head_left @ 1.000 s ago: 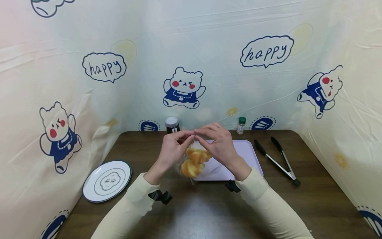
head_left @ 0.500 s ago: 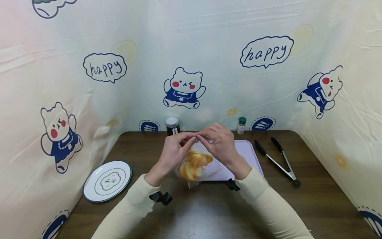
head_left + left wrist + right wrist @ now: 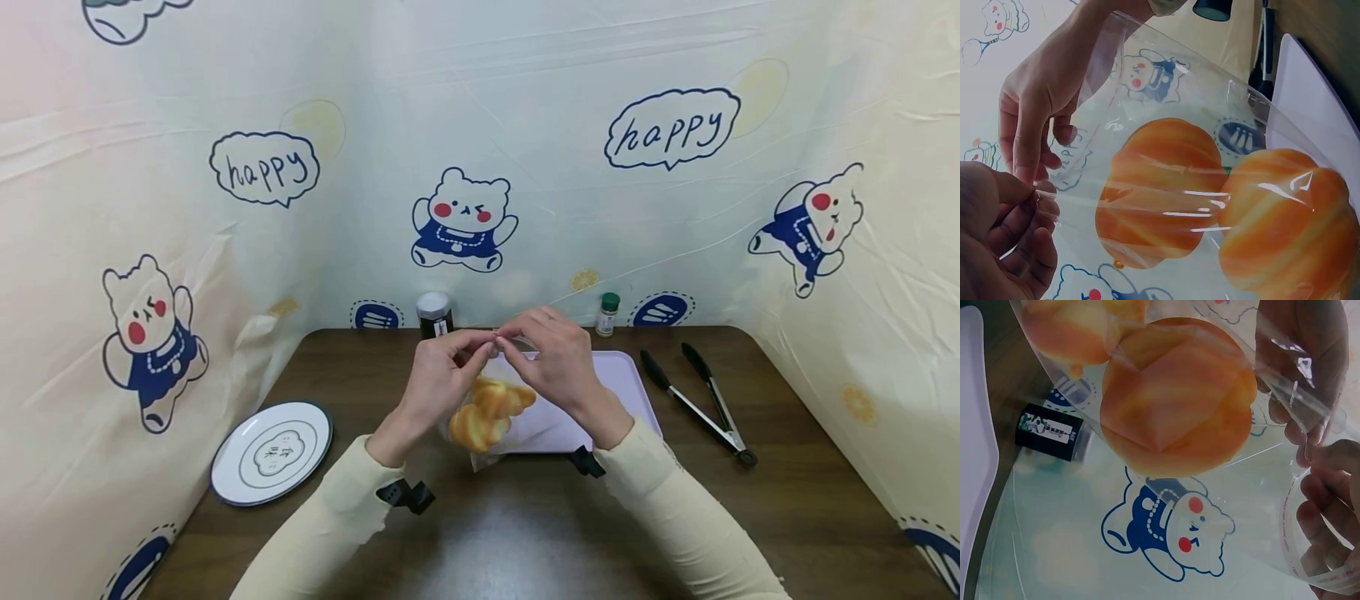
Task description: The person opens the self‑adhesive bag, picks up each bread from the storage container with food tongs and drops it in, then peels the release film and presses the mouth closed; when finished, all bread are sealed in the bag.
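Observation:
A clear plastic bag (image 3: 1204, 90) hangs over the near left part of a pale lilac tray (image 3: 628, 400). Inside it are two golden-brown bread rolls, the lower roll (image 3: 478, 427) beside the upper roll (image 3: 506, 398). With thumb and fingertips, my left hand (image 3: 438, 375) pinches the bag's top edge. Right up against it, my right hand (image 3: 558, 367) pinches the same edge, fingertips nearly touching the left ones. In the right wrist view the bag's rim bows out in a loop by the right fingers (image 3: 1322, 515).
A white plate (image 3: 228, 467) with a dark rim lies at the left. Black-handled tongs (image 3: 708, 417) lie spread at the right. Along the back stand a dark jar (image 3: 435, 318) with a grey lid and a small green-capped bottle (image 3: 608, 317). A printed curtain surrounds the table.
Both hands have shifted slightly right while still pinching the bag's edge. The bag has settled a little lower, its bottom corner showing below the tray's edge.

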Demonstrator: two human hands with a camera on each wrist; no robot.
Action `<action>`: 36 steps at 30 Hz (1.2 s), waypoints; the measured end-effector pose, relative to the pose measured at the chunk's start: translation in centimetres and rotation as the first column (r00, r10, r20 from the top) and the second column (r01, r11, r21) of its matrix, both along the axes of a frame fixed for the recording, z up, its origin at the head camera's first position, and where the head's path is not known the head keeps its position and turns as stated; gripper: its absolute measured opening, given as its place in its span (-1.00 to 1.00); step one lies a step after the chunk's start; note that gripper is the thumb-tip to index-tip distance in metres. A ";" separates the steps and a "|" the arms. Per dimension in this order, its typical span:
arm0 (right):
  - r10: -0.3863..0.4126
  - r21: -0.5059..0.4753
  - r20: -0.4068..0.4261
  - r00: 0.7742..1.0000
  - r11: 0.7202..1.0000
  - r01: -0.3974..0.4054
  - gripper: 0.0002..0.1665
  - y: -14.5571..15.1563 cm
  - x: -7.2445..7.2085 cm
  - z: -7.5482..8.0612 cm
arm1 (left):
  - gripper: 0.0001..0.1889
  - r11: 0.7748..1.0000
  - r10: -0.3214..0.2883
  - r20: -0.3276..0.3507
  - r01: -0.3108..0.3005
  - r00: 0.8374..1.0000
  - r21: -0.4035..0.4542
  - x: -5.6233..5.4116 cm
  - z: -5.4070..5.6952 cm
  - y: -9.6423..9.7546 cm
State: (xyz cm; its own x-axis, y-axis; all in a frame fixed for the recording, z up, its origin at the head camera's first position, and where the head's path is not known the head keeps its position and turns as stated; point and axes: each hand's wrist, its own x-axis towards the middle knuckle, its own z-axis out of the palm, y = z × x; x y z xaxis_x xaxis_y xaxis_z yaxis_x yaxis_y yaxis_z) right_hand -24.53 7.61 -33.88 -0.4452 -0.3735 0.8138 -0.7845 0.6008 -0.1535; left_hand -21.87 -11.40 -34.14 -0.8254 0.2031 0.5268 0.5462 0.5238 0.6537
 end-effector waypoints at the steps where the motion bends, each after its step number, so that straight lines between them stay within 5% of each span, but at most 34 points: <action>1: 0.004 -0.003 0.002 1.000 1.000 -0.004 -0.81 0.0 0.0 0.0 | -0.81 1.000 0.000 -0.001 0.000 1.000 0.000 0.0 0.0 0.0; 17: 0.004 0.014 -0.114 0.993 1.000 -0.003 -0.86 0.4 -0.3 0.1 | -0.79 0.998 -0.017 -0.101 0.012 0.995 -0.057 0.0 -0.1 0.3; 29: 0.030 -0.056 -0.104 0.994 0.998 -0.036 -0.92 0.3 -0.8 -0.4 | -0.79 1.000 -0.029 -0.038 0.029 0.999 0.003 0.1 0.1 0.3; 36: 0.039 -0.008 -0.053 0.998 0.999 -0.039 -0.79 0.9 -0.6 -0.3 | -0.79 1.000 -0.022 -0.044 0.022 0.999 -0.002 0.0 0.0 0.4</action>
